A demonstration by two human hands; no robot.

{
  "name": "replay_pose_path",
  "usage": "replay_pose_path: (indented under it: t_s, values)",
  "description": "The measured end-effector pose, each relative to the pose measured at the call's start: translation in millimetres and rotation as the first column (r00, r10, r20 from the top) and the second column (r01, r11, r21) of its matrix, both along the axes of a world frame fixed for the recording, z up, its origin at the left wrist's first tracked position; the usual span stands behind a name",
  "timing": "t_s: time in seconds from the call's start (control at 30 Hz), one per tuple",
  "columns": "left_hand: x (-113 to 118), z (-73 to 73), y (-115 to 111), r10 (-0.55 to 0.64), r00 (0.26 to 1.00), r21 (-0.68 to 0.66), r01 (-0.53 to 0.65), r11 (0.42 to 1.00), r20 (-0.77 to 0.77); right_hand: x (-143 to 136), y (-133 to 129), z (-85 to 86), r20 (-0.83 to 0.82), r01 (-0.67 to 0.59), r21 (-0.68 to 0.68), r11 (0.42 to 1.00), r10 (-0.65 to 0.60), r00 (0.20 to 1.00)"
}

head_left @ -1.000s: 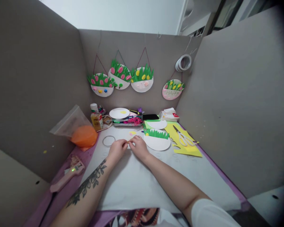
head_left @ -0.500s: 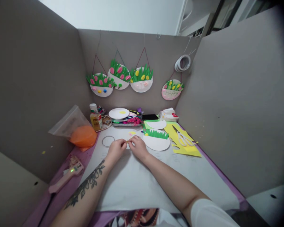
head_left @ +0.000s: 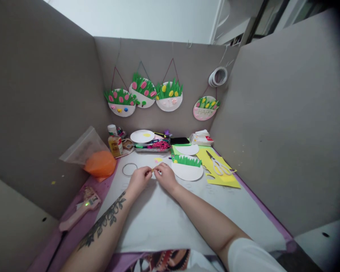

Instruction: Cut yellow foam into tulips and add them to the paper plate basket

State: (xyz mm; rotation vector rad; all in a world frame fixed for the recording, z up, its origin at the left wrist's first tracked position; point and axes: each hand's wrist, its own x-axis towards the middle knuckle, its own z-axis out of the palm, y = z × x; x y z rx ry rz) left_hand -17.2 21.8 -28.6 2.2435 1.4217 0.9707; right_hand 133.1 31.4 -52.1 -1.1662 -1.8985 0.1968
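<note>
Head view: left hand (head_left: 140,179) and right hand (head_left: 166,177) both pinch a tiny yellow piece (head_left: 152,170) above the white sheet (head_left: 158,223), scarcely moved from half a second earlier.

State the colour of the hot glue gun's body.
Pale pink; the hot glue gun shows best in the head view.

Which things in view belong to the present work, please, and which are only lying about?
Likely work:
yellow piece, held by left hand and right hand
grass plate
yellow sheet
scissors

Apparently lying about:
phone
bag
bottle
</note>
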Motion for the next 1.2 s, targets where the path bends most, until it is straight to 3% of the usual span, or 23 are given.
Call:
replay_pose_path:
  t_s: [0.37, 0.57, 0.7, 0.77, 0.87, 0.97, 1.03, 1.1, 1.2]
  values:
    - [-1, 2.4, -1, 0.021, 1.0, -0.019, -0.02, 1.0, 0.012, -1, -4, 5.3, 0.026, 0.037, 0.004, 0.999, -0.037, 0.999]
    - [-19, 3.1, 13, 0.246, 0.962, -0.03, -0.244, 0.969, 0.118, 8, 8, 4.2, -0.103, 0.171, -0.069, 0.983, -0.177, 0.979]
    - [-21, 3.5, 14, 0.255, 0.96, -0.011, -0.255, 0.967, 0.117, 5, 12, -2.4, -0.105, 0.061, -0.144, 0.988, -0.077, 0.991]
    - [-19, 3.5, 10, 0.222, 0.973, 0.054, -0.226, 0.973, 0.064, 1, 11, -4.2, -0.208, -0.02, -0.194, 0.981, -0.021, 0.978]
    - [-15, 4.6, 5, 0.17, 0.979, 0.219, -0.142, 0.965, -0.115, -5, 10, -1.8, -0.494, -0.191, -0.368, 0.91, -0.017, 0.869]
    - [-14, 6.7, 2, 0.117, 0.935, 0.356, 0.01, 0.934, -0.334, -6, 9, 4.2, -0.746, -0.447, -0.527, 0.722, -0.141, 0.651]
    - [-14, 7.6, 1, 0.076, 0.9, 0.406, 0.117, 0.906, -0.43, -6, 9, 7.1, -0.816, -0.545, -0.537, 0.644, -0.232, 0.53]
    - [-14, 7.4, 1, 0.043, 0.889, 0.441, 0.183, 0.879, -0.455, -4, 11, 8.0, -0.84, -0.57, -0.527, 0.63, -0.286, 0.461]
    - [-17, 5.6, 2, 0.028, 0.898, 0.476, 0.206, 0.855, -0.438, -4, 12, 7.3, -0.845, -0.565, -0.528, 0.634, -0.324, 0.426]
